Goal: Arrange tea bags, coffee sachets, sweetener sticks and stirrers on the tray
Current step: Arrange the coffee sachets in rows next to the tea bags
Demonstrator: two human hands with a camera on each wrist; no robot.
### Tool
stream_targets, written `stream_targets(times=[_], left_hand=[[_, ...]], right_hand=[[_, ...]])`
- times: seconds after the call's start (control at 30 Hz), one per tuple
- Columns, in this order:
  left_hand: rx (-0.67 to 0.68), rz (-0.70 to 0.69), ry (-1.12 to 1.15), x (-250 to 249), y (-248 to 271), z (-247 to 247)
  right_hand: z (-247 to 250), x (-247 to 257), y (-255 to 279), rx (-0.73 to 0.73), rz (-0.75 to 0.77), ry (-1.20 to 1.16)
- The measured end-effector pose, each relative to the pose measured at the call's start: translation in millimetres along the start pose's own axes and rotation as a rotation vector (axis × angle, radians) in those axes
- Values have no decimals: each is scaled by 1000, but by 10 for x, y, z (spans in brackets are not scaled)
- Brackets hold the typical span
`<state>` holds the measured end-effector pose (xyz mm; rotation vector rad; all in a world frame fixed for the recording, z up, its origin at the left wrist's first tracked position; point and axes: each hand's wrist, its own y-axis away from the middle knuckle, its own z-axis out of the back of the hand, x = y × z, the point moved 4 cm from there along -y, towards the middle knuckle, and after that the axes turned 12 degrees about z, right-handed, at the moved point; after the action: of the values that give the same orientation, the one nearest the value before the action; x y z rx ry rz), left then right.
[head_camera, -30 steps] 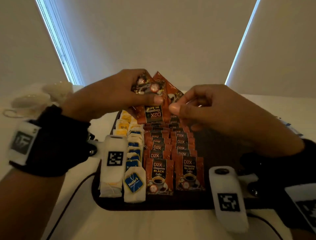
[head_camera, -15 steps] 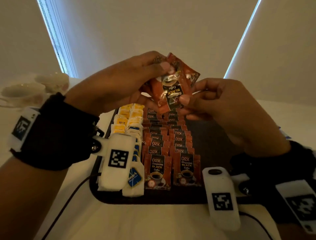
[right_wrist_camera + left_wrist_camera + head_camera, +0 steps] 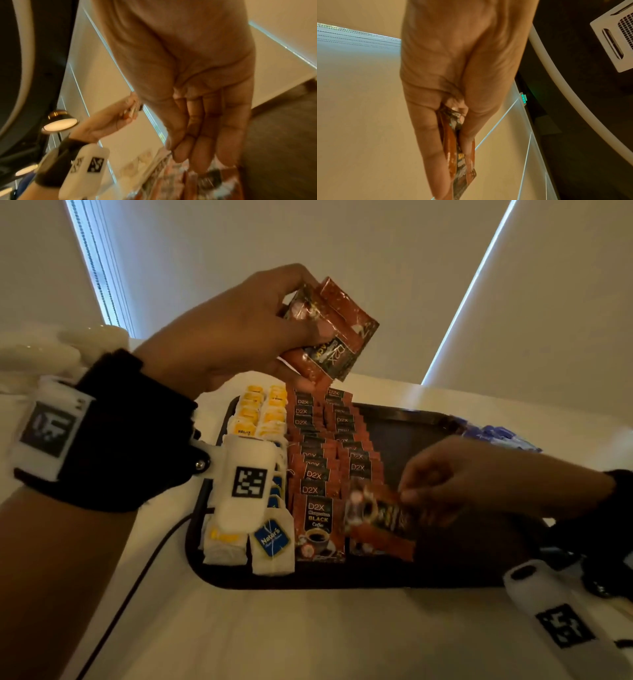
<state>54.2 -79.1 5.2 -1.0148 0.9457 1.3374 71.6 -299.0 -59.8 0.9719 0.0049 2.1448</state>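
Note:
My left hand (image 3: 239, 326) is raised above the far end of the dark tray (image 3: 428, 573) and grips a small bundle of orange coffee sachets (image 3: 330, 330); in the left wrist view the bundle of sachets (image 3: 458, 155) sits between thumb and fingers. My right hand (image 3: 455, 474) is low over the tray's near middle and pinches one coffee sachet (image 3: 380, 515), blurred, at the front of the right coffee row. Two rows of coffee sachets (image 3: 318, 460) and two rows of tea bags (image 3: 270, 542) fill the tray's left half.
The tray's right half (image 3: 411, 440) is bare dark surface. A pile of blue packets (image 3: 496, 436) lies on the white table beyond the tray's right edge. White cups (image 3: 41, 354) stand at the far left. A black cable (image 3: 137, 583) runs across the table near me.
My right hand has pulled one sachet from the bundle and dropped down to the near end of the right coffee row. My left hand stays raised with the remaining sachets.

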Motion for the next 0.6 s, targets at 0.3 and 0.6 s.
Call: stream_targets(times=[0.3, 0.6], left_hand=[[-2, -61, -91, -67, 59, -34], [-11, -53, -129, -75, 52, -52]], right_hand=[[-124, -50, -163, 141, -20, 439], [9, 16, -146, 147, -9, 443]])
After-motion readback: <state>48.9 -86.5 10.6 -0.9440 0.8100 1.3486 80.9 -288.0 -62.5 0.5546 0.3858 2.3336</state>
